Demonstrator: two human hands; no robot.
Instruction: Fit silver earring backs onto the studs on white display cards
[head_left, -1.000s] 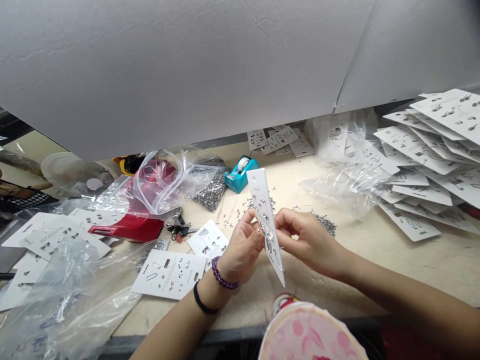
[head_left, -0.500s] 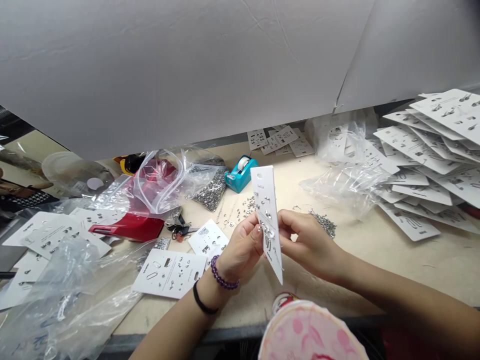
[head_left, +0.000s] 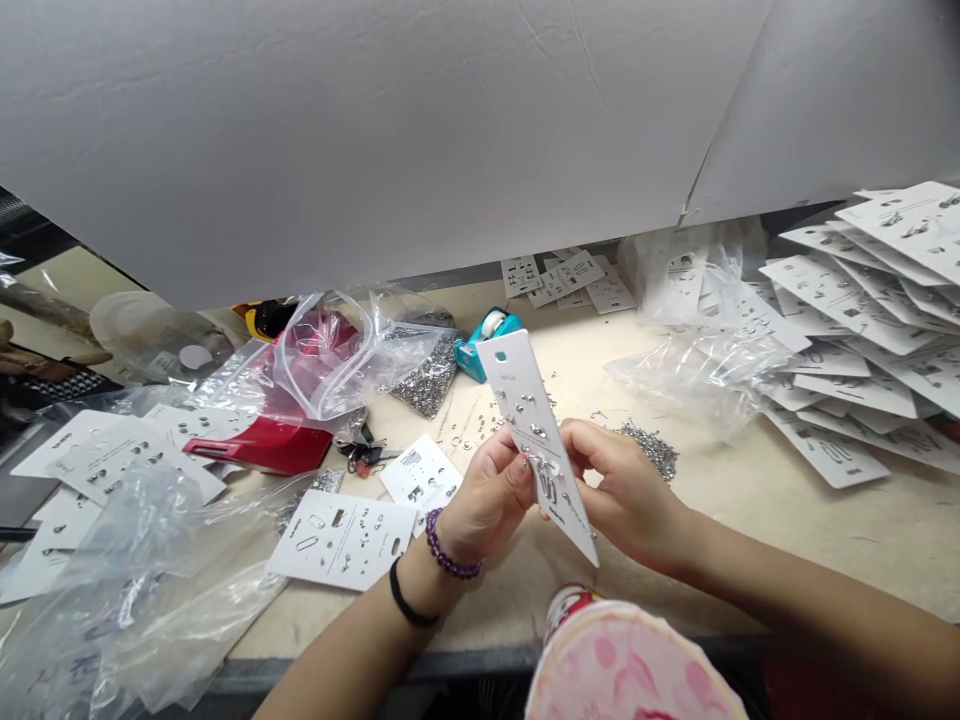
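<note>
A round pink thing (head_left: 637, 665) is filling the bottom edge, below the front of a pale tabletop (head_left: 750, 540). Above it, two bare hands are holding a white card (head_left: 541, 440) upright and tilted in mid-air, near the middle of the view. The left hand (head_left: 484, 500), with a purple bracelet (head_left: 444, 557) on its wrist, is pinching the card in a firm grip, thumb on the front and fingers curling behind its left edge. The right hand (head_left: 637, 500) is reaching behind the card's right edge; its fingertips are hidden, so its grip and anything in it cannot be told.

The card is already bearing many small silver pieces across its middle and lower part, and looks mostly filled. Whether any spot is lacking a piece is too small to tell, and the back is hidden.

Just beyond the right hand, a loose pile (head_left: 651, 450) of silver pieces is lying unmounted. On the left, a filled card (head_left: 341, 540) is lying flat, near a clear bag (head_left: 180, 590). Further back, a red tool (head_left: 277, 450), a sack of silver bits (head_left: 427, 385) and a blue tape dispenser (head_left: 471, 358) are sitting together. On the far right, a tall, uneven stack (head_left: 847, 310) of cards is leaning; those facing up are carrying pieces, so plenty appears done, while the pile and sack are leaving many pieces unused.
</note>
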